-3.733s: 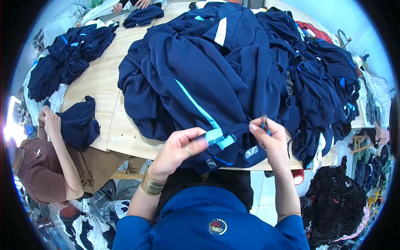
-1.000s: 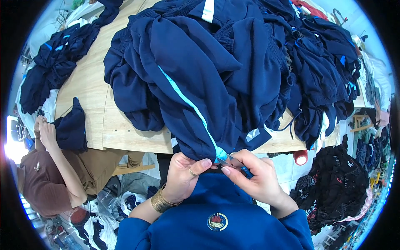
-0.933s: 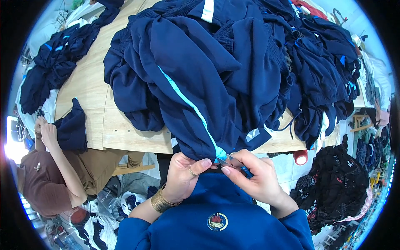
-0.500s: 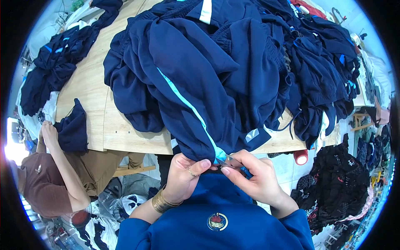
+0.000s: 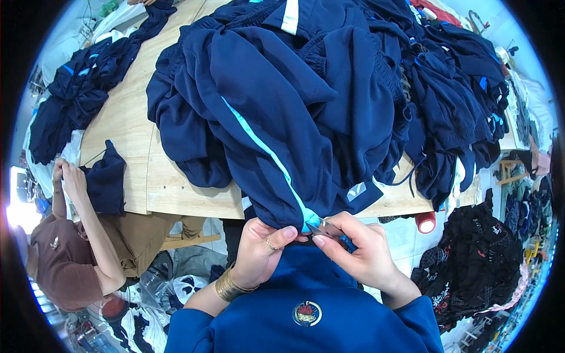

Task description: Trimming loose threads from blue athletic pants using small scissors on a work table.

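A navy garment (image 5: 268,70) with a light blue stripe (image 5: 259,143) down one leg hangs over the table's near edge toward me. My left hand (image 5: 258,246) is closed, pinching the garment's hem between thumb and fingers just left of the stripe's end. In my right hand (image 5: 366,250) is a pair of small metal thread snips (image 5: 321,226), its blades lying at the light blue end of the hem. The fingertips of both hands nearly meet there. Fabric and fingers partly hide the blades.
More navy garments pile up on the right (image 5: 447,100) and far left (image 5: 76,94) of the wooden table (image 5: 182,197). At the left, a co-worker (image 5: 65,259) handles a navy piece (image 5: 107,182). Dark patterned cloth (image 5: 471,265) heaps at lower right, near a red thread cone (image 5: 425,222).
My hands stay at the hem, with only a slight shift of the snips. The co-worker's hands have risen a little, and the navy piece has shifted slightly right.
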The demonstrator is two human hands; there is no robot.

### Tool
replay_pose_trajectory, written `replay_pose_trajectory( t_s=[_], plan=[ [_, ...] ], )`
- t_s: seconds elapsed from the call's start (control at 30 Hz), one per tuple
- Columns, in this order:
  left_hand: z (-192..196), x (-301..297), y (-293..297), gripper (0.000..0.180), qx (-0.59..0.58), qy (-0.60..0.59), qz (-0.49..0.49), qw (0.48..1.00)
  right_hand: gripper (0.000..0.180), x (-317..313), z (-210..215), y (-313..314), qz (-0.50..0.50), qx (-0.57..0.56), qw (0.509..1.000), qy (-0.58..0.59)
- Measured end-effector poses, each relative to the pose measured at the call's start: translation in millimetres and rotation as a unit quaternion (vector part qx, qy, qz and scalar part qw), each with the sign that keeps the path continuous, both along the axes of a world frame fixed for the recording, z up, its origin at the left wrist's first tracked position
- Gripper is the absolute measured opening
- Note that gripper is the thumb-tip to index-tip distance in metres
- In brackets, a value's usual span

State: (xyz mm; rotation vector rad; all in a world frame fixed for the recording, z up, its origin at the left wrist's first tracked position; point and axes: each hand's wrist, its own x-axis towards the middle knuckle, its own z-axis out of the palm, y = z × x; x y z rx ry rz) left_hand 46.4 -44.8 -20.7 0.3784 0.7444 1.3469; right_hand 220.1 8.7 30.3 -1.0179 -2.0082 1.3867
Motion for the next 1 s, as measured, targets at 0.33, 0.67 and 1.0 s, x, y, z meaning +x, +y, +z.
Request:
replay_pose_trajectory(
  t_s=[0.33, 0.67, 1.0],
  plan=[
    [-4.4, -2.5, -3.5, 0.036, -0.002, 0.026, -0.026, 0.999, 0.012, -1.4, -1.8, -2.1, -0.006, 0.019, 1.0, 0.001],
    [-5.8, -3.0, -2.6, 0.039, -0.001, 0.032, -0.032, 0.999, 0.011, -3.0, -3.5, -2.5, -0.02, 0.051, 0.999, -0.006],
    [-4.4, -1.5, -2.4, 0.038, 0.004, 0.023, -0.033, 0.999, 0.012, -2.9, -8.5, -3.7, -0.007, 0.106, 0.994, 0.017]
  ],
)
